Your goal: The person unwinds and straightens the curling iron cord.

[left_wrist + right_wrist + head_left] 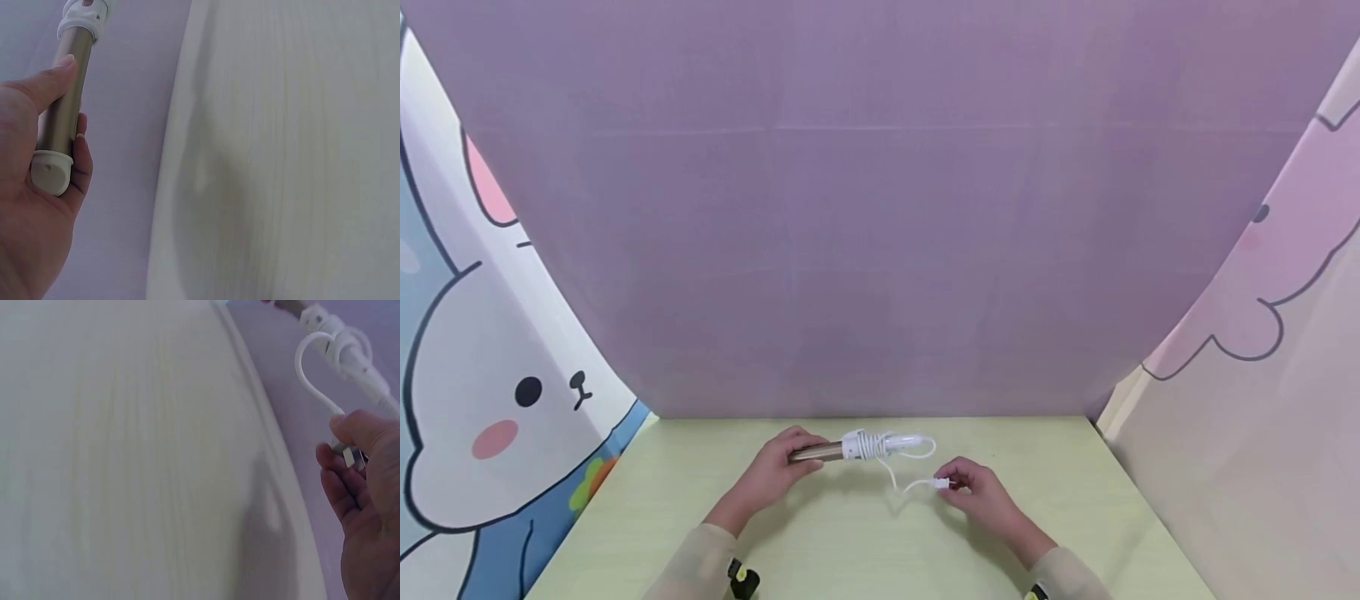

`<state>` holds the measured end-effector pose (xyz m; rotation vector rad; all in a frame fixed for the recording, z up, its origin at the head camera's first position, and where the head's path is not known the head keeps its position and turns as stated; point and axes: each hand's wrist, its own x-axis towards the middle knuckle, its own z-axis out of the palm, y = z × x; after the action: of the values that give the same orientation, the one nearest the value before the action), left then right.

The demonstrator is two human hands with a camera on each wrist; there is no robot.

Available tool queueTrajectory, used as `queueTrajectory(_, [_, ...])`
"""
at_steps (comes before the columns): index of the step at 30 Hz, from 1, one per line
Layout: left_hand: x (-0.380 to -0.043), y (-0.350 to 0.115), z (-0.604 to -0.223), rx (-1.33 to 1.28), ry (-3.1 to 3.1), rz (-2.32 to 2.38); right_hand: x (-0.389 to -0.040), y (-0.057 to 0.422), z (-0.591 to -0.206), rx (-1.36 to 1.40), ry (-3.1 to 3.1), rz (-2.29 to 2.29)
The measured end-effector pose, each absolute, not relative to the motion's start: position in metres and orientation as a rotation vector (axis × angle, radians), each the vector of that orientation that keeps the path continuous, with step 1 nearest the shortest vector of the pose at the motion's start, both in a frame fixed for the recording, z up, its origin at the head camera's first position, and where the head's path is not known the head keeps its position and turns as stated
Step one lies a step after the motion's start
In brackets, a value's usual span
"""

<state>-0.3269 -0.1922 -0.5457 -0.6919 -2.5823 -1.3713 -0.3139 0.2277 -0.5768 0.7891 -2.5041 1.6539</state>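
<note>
My left hand [772,472] grips a curling iron [818,452] by its bronze barrel, holding it over the table. In the left wrist view my thumb [53,81] lies along the barrel, and the white end cap [51,172] sits near the palm. A white cord [870,446] is coiled round the white handle [906,442], which points right. From the coils a loose length hangs down and runs to a white plug [941,483]. My right hand [983,497] pinches this plug between thumb and fingers; its prongs [356,457] show in the right wrist view.
Under both hands is a pale yellow-green wood-grain table [850,550]. A purple cloth [880,250] hangs along its far edge. Cartoon-printed panels [497,367] stand at the left and right sides.
</note>
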Motion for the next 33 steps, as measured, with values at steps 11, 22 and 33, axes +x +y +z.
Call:
queueTrajectory(11, [-0.329,-0.192,-0.549,-0.657,-2.624,-1.308,-0.296,0.222,-0.554,0.883,-2.328,1.863])
queueTrajectory(22, [-0.324,-0.188,-0.552,-0.72,-2.641,-1.303,-0.301,0.213,-0.527,0.535,-2.222,1.912])
queueTrajectory(33, [-0.32,-0.188,-0.555,-0.776,-2.659,-1.297,-0.325,0.211,-0.529,0.418,-2.109,1.896])
